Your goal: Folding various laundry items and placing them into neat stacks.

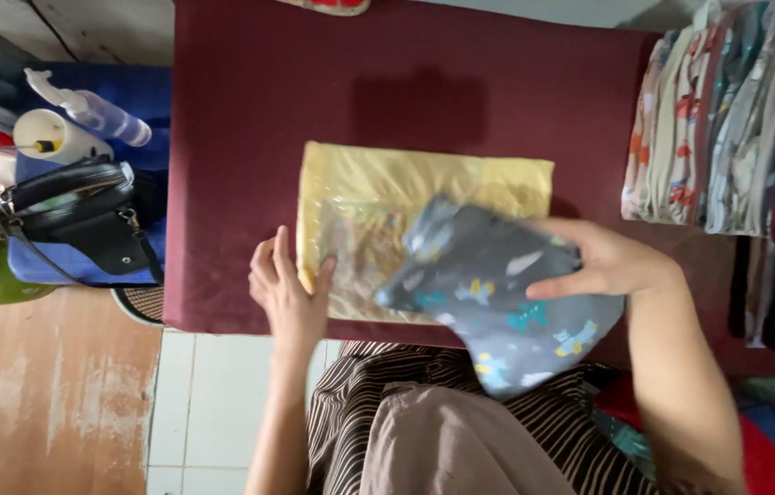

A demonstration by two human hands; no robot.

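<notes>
Head view: maroon table (250, 137), seen from above.
Left hand (286, 289): fingers spread flat, pinning the yellow packet's 9 o'clock edge.
Yellow packet (378, 197): glossy plastic bag, flat, rectangular, at table centre.
Grey cloth (506, 293): soft printed fabric, folded, overlapping the packet at 4 o'clock.
Right hand (603, 261): fingers together, thumb underneath, gripping the cloth.
Advice: probably keep the packet pinned flat.

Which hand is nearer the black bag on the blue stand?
Left. The left hand rests at the yellow packet's left edge, toward the black bag. The right hand holds the grey printed garment farther away.
</notes>
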